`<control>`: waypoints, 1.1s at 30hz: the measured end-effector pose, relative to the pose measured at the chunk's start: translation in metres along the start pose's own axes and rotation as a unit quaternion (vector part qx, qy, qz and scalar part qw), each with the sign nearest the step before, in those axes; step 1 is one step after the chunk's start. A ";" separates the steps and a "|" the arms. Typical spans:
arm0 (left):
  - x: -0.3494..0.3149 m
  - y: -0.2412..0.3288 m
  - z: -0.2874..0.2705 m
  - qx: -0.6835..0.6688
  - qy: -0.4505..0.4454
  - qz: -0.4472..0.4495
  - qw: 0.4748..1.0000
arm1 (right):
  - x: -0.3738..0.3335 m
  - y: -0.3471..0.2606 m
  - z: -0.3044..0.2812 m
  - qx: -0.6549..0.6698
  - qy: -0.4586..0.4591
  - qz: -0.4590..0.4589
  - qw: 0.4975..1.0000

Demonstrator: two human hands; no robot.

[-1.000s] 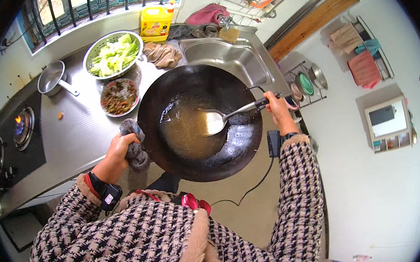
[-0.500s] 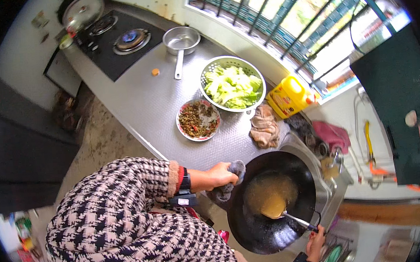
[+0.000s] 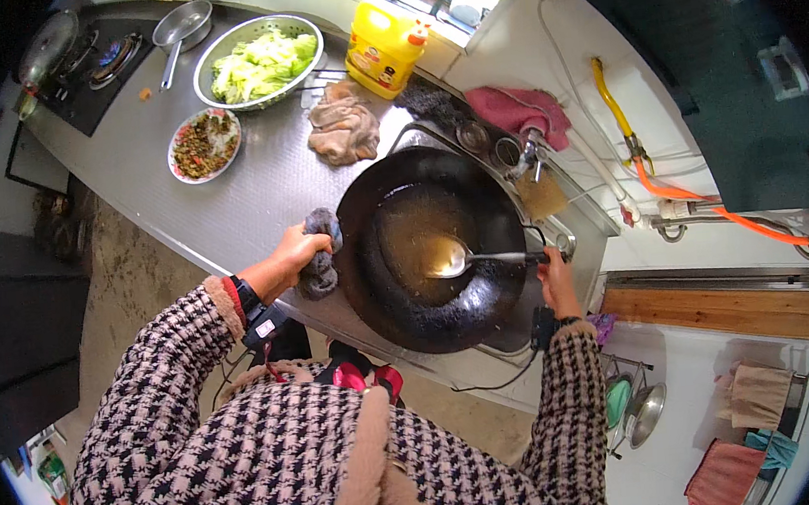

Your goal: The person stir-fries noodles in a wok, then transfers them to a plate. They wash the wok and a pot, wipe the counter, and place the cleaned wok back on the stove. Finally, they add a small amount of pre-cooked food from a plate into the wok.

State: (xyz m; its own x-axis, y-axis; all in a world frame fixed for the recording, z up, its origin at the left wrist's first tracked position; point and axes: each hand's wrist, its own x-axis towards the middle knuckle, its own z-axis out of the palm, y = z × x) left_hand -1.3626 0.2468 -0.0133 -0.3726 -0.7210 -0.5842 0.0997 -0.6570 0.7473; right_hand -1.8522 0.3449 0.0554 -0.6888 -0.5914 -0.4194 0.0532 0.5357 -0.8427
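Note:
A large black wok [image 3: 377,298] rests over the sink, with cloudy brownish liquid [image 3: 410,228] pooled in its bottom. My left hand [image 3: 295,253] is closed around a dark grey cloth [image 3: 320,269] at the wok's left side, where the cloth hides the handle. On the right, my right hand [image 3: 555,283] grips the dark handle end of a metal wok spatula [image 3: 498,259]. Its shiny head dips into the liquid near the wok's middle.
Left of the wok are a crumpled brown cloth [image 3: 344,128], a plate of chopped food [image 3: 187,168], a colander of leafy greens [image 3: 204,78] and a saucepan [image 3: 176,37]. A yellow jug [image 3: 377,53] stands behind. A burner [image 3: 115,58] is lit far left. A tap [image 3: 532,150] is beyond the wok.
My view has swung right, so the counter things appear farther left. The wok is now over the sink, with my left hand still on the cloth and my right hand still on the spatula.

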 end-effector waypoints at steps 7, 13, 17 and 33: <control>0.001 0.013 0.023 0.022 0.059 -0.044 0.997 | 0.039 0.011 0.011 0.015 -0.023 0.049 0.998; 0.000 0.011 0.015 0.080 0.064 -0.040 0.994 | 0.038 0.029 0.026 0.007 -0.044 0.065 0.997; 0.003 0.013 0.018 0.096 0.072 -0.043 0.992 | 0.019 0.028 0.031 0.023 -0.063 0.040 0.997; 0.015 0.020 -0.001 0.130 -0.129 0.003 0.983 | -0.178 0.077 0.109 -0.303 -0.264 -0.383 0.832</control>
State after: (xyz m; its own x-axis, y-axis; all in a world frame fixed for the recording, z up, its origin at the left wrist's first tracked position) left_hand -1.3652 0.2230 -0.0077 -0.5981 -0.6221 -0.5052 -0.1239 -0.5511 0.8252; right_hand -1.6472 0.4256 0.0288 0.0682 -0.9957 -0.0622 -0.7395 -0.0086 -0.6731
